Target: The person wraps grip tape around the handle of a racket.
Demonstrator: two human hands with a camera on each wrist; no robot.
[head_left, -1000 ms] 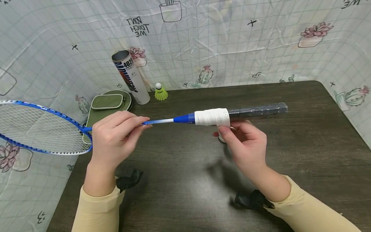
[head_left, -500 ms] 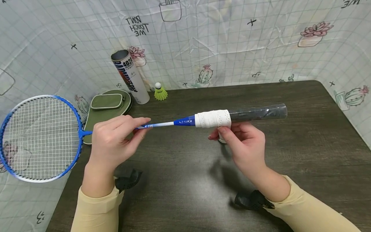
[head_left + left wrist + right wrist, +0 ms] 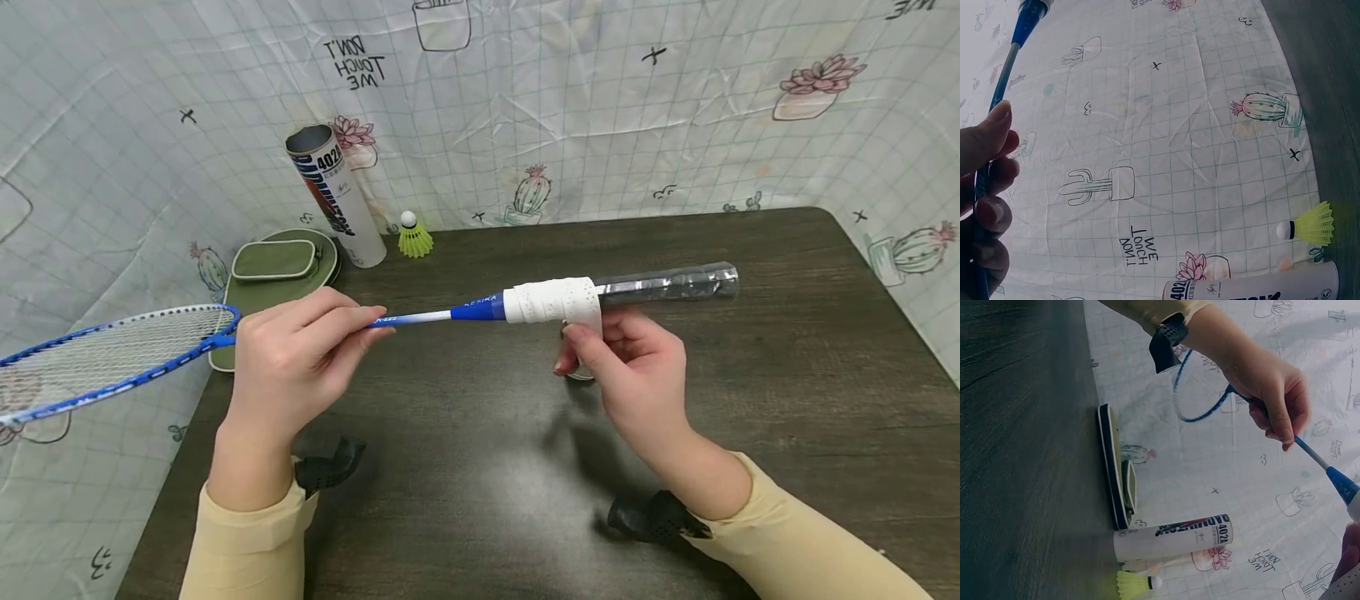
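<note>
A blue and white badminton racket (image 3: 431, 317) is held level above the table, its strung head at the left. My left hand (image 3: 300, 358) grips the shaft between thumb and curled fingers, as the left wrist view also shows. White perforated grip tape (image 3: 551, 300) covers the handle's front part, beside the blue cone. The rear of the handle (image 3: 667, 284) is bare under clear plastic. My right hand (image 3: 637, 358) pinches the tape's loose length just below the handle; the rest of the tape hangs behind those fingers, partly hidden.
A green racket case (image 3: 273, 260) lies at the table's back left. Beside it stand a white shuttlecock tube (image 3: 341, 200) and a yellow shuttlecock (image 3: 416, 237). Patterned cloth (image 3: 600, 125) rises behind the dark wooden table (image 3: 465, 467).
The racket has turned about its shaft: its head swung from edge-tilted to face-on, then back to a steep tilt. The wrapped tape's edge has crept slightly right along the handle.
</note>
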